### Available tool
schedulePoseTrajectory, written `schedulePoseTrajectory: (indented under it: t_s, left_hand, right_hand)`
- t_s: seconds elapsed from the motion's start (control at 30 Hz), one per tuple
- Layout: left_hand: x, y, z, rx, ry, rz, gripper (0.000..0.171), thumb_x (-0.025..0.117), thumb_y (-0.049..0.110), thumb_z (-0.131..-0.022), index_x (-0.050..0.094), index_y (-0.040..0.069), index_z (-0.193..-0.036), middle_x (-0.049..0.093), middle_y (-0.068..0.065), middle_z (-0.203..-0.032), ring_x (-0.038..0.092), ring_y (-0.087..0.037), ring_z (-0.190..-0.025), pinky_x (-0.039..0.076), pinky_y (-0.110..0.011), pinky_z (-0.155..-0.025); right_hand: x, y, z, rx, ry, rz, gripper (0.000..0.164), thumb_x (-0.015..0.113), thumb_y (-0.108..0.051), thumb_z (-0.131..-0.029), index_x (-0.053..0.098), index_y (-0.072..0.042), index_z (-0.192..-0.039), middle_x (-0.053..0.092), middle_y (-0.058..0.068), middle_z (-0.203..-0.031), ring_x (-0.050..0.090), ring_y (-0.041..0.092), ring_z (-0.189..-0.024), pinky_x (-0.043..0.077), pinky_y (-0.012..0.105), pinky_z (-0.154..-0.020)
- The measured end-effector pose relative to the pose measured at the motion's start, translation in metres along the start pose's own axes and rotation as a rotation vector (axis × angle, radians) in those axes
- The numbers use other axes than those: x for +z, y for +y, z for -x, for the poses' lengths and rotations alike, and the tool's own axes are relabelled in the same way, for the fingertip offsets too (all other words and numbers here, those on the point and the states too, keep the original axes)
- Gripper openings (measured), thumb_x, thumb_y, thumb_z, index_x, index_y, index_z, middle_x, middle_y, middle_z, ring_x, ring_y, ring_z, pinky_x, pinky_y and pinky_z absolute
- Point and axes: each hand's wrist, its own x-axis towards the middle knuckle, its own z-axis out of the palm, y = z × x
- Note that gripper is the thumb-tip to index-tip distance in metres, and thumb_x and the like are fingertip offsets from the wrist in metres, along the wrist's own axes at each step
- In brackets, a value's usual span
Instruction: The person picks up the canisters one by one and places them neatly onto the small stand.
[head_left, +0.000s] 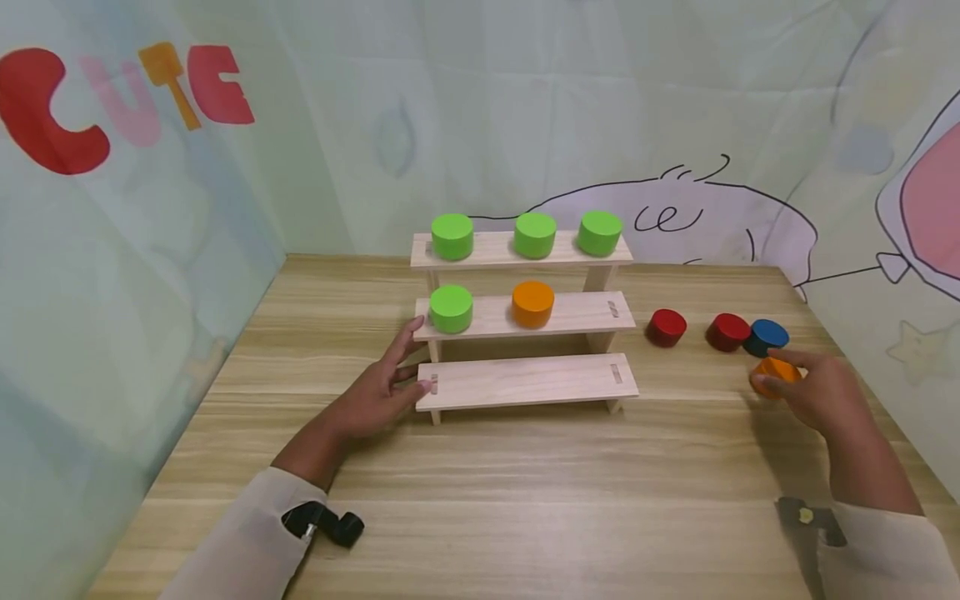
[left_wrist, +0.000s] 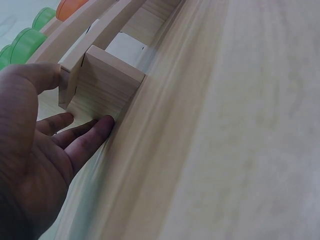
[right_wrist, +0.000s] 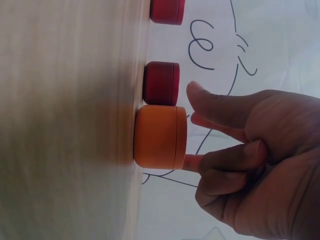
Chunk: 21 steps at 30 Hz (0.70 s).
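Observation:
A three-step wooden stand (head_left: pixel 525 382) stands mid-table. My left hand (head_left: pixel 378 396) rests against its left end, thumb at the lowest step and index finger by the middle one. In the left wrist view, the thumb touches the step's end and the other fingers stretch along the side panel. At the right, my right hand (head_left: pixel 825 392) reaches around an orange cylinder (right_wrist: pixel 157 136) on the table. Its thumb stands apart from the cylinder in the right wrist view, while a finger passes behind it. A blue cylinder (head_left: pixel 767 337) sits just beyond.
Green cylinders (head_left: pixel 535 235) line the top step. On the middle step are one green cylinder (head_left: pixel 452 308) and one orange cylinder (head_left: pixel 532 303). Two red cylinders (head_left: pixel 666 327) lie right of the stand. Printed cloth (head_left: pixel 487 108) hangs behind and beside the table (head_left: pixel 525 500).

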Motion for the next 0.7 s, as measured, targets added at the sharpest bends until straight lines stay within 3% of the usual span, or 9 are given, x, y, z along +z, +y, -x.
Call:
schedulePoseTrajectory:
  t_s: [0.17, 0.4, 0.7]
  left_hand:
    - [-0.0002, -0.0002, 0.0004, 0.005, 0.001, -0.008, 0.093, 0.064, 0.022, -0.111, 0.001, 0.05, -0.173, 0.025, -0.026, -0.178, 0.049, -0.058, -0.15, 0.058, -0.063, -0.108]
    - [0.0003, -0.0009, 0.0003, 0.011, 0.005, -0.014, 0.093, 0.065, 0.021, -0.111, 0.002, 0.048, -0.174, 0.027, -0.027, -0.178, 0.051, -0.058, -0.149, 0.058, -0.064, -0.109]
    - [-0.0007, -0.0001, 0.001, 0.014, 0.01, -0.025, 0.092, 0.064, 0.022, -0.111, 0.001, 0.042, -0.175, 0.026, -0.029, -0.177, 0.05, -0.059, -0.149, 0.057, -0.065, -0.108]
  right_hand:
    - [-0.0007, 0.0018, -0.0005, 0.0, -0.012, 0.008, 0.069, 0.078, -0.025, -0.103, 0.049, 0.006, -0.157, 0.039, 0.048, -0.151, 0.045, 0.054, -0.113, 0.047, 0.04, -0.074]
    - [-0.0004, 0.0042, -0.0003, 0.018, -0.028, 0.006, 0.071, 0.078, -0.026, -0.102, 0.048, 0.005, -0.157, 0.038, 0.048, -0.152, 0.042, 0.057, -0.119, 0.049, 0.047, -0.081]
    - [0.0, 0.0038, -0.0013, 0.076, -0.033, 0.007, 0.067, 0.077, -0.025, -0.103, 0.048, 0.001, -0.157, 0.036, 0.048, -0.153, 0.042, 0.054, -0.116, 0.043, 0.042, -0.078]
